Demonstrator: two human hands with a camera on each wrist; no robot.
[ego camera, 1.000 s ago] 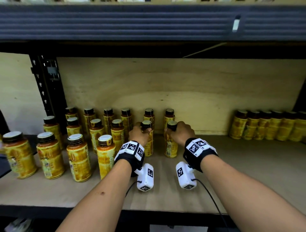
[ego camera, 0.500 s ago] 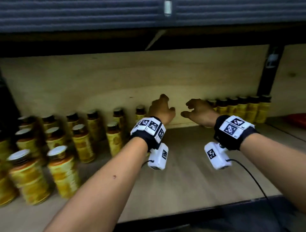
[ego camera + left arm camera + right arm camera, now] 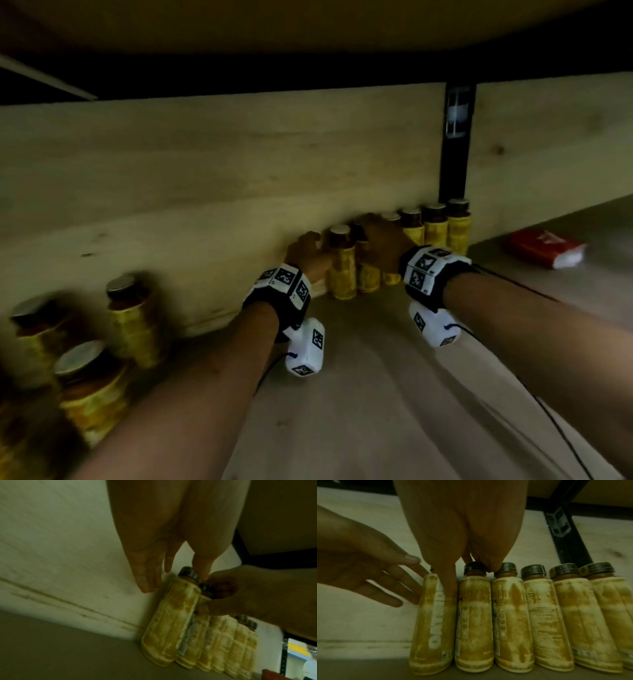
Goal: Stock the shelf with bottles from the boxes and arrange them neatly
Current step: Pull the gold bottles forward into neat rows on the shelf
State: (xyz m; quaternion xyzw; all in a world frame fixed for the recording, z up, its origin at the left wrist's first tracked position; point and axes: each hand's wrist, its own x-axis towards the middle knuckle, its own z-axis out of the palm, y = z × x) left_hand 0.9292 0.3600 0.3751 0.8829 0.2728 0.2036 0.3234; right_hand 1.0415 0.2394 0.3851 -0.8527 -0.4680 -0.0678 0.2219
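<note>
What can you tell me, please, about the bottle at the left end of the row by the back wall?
The end bottle is slim, seemingly plastic, with a yellow label bearing large white letters and a dark cap. It stands roughly upright on the wooden shelf against the back panel, touching the next bottle in the row. The left hand lays straight fingers against its left shoulder; the right hand reaches over its top, thumb lying down its front.

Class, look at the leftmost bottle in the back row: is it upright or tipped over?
Upright: the leftmost bottle stands on its base on the shelf, cap up, against its neighbours.
</note>
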